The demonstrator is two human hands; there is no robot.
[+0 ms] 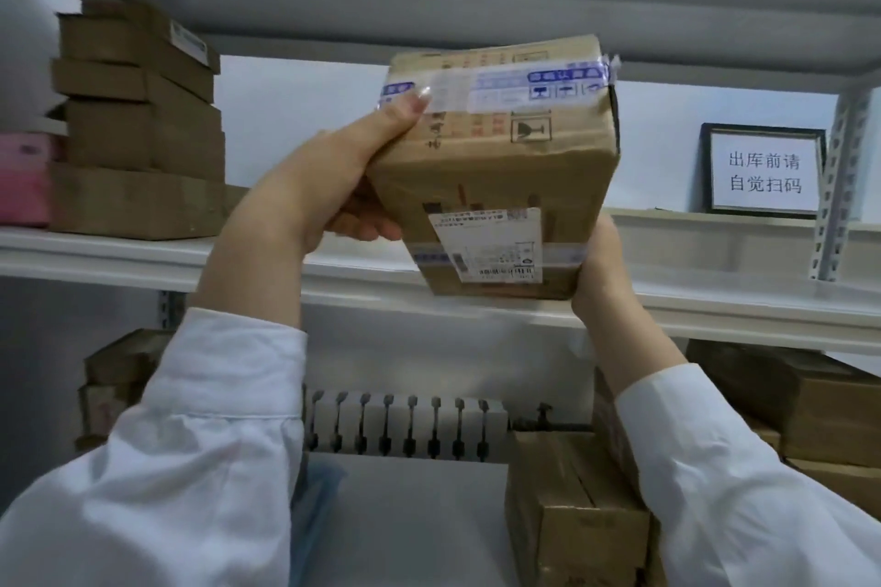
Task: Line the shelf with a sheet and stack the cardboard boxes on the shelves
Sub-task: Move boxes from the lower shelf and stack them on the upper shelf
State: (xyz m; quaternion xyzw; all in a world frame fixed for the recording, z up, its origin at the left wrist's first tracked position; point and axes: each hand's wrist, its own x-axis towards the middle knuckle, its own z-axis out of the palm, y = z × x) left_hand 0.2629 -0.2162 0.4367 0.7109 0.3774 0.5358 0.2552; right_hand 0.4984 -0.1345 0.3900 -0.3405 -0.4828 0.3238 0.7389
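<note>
Two hands hold one cardboard box (505, 157) in the air, in front of the middle shelf (143, 253) and not resting on it, its far end tipped upward. The left hand (329, 186) grips the box's left side, thumb laid flat over the taped top edge and fingers curled underneath. The right hand (601, 262) clasps the near right corner, palm against the side; its fingers wrap out of sight behind the box. A white printed label sits on the near face, and blue-and-white tape crosses the top. On the middle shelf, far left, stands one stack of brown boxes (138, 129), four as far as the blur allows, with one pink box (24, 176) just beside it. At the far right of that shelf leans one framed sign (763, 172). On the shelf below, one brown carton (572, 515) sits near the right sleeve (743, 491), with more boxes at both ends, too dim to count
</note>
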